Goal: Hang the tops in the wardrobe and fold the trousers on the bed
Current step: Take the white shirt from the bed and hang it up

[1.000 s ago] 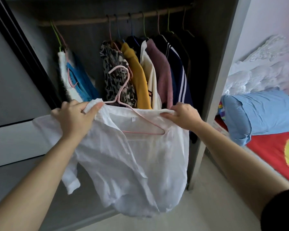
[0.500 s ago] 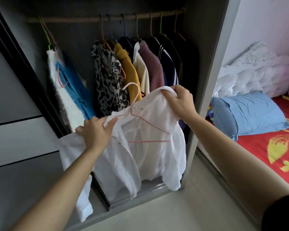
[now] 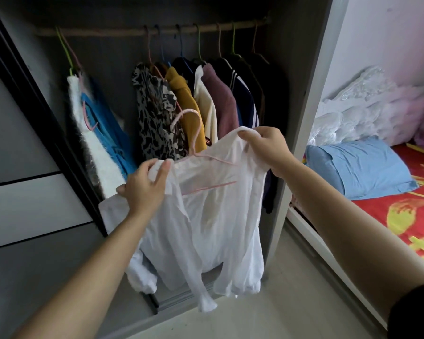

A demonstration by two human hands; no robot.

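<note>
White top (image 3: 213,216) hangs in mid-air in front of the open wardrobe, well below the rail (image 3: 108,33), with its sleeves and hem dangling towards the floor. A pink hanger (image 3: 196,138) is threaded inside it. The crossbar shows through the thin cloth and the hook stands free above the collar, tilted to the left.

The left grip (image 3: 145,189) pinches the shoulder cloth on its side between thumb and fingers. The right grip (image 3: 267,148), held higher, has its fingers curled over the other shoulder. Whether either one also clamps the hanger wire under the cloth cannot be told.

The step in hand looks like settling the top square on the hanger. Next, one grip would probably need to move to the hook, lift it and catch it over the rail.

The widest bare stretch of rail lies between the blue garment (image 3: 108,133) and the leopard-print top (image 3: 157,113). To the right the rail is packed with hung tops, hooks close together.

The dark edge of the sliding door (image 3: 59,143) bounds the opening on the left and the grey wardrobe post (image 3: 304,118) bounds it on the right. Beyond the post is the bed (image 3: 402,216) with a blue pillow (image 3: 360,167).
</note>
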